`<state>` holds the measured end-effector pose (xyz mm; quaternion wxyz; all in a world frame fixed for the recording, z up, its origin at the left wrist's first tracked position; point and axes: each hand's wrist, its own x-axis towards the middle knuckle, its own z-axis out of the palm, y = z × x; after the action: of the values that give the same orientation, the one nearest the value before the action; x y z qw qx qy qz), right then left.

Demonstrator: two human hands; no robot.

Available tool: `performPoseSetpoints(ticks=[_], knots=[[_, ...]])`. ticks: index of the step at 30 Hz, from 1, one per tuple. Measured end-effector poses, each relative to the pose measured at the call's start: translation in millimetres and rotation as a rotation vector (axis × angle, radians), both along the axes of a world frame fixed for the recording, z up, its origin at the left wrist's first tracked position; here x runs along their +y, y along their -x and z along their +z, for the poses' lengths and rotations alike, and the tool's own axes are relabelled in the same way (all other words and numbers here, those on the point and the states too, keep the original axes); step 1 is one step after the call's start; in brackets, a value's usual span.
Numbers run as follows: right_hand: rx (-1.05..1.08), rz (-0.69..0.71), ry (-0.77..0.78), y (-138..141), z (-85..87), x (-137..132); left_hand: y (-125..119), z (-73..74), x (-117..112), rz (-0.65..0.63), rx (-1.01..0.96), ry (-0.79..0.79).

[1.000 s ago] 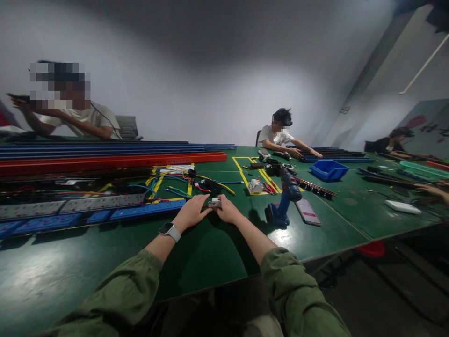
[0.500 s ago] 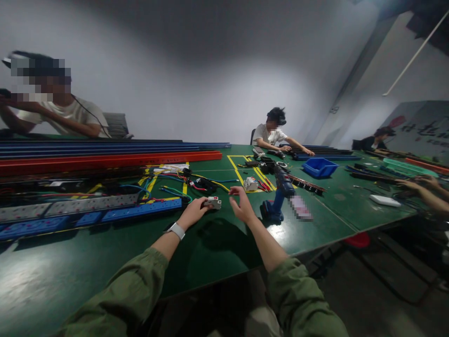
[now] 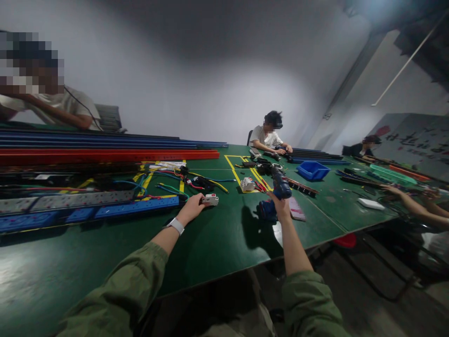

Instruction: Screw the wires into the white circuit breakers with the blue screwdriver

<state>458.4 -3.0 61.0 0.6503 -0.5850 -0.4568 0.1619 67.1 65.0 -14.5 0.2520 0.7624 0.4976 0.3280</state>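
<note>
My left hand [image 3: 192,208] grips a small white circuit breaker [image 3: 211,200] on the green table, fingers closed round its left end. My right hand [image 3: 281,206] is wrapped round the handle of a blue cordless drill [image 3: 281,183], whose battery base [image 3: 267,211] rests on or just above the tabletop; I cannot tell which. Another white breaker block [image 3: 247,184] stands between the two hands, farther back, inside yellow tape lines. A pink-and-white packet or card [image 3: 297,209] lies just right of the drill.
Blue and grey power strips [image 3: 136,207] and loose coloured wires [image 3: 171,188] lie to the left. Red and blue rails [image 3: 168,155] run along the back left. A blue bin [image 3: 313,170] stands at right. Co-workers sit across the table, and another person's hands [image 3: 400,193] show at far right.
My right hand has moved right from beside the breaker and closed on the drill's handle. My left hand keeps its hold on the breaker. The view has shifted slightly.
</note>
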Motion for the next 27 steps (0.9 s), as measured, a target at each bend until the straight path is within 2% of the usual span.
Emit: performPoseSetpoints(ticks=[4, 8, 10, 13, 20, 27], knots=[[0.115, 0.070, 0.032, 3, 11.6, 11, 1, 1.5, 0, -0.015, -0.023, 0.009], [0.097, 0.137, 0.101, -2, 9.2, 9, 3, 4.4, -1, -0.021, -0.056, 0.018], [0.074, 0.163, 0.116, 5, 6.2, 4, 5, 5.1, 1, -0.033, -0.055, 0.017], [0.102, 0.190, 0.138, 34, 2.5, -9, 8, 3.5, 8, -0.054, -0.039, 0.006], [0.259, 0.492, 0.210, 129, 7.8, -54, 15, -10.2, 32, -0.002, -0.065, -0.073], [0.198, 0.707, 0.390, 179, 22.1, -84, 20, -17.9, 44, 0.013, -0.137, -0.152]])
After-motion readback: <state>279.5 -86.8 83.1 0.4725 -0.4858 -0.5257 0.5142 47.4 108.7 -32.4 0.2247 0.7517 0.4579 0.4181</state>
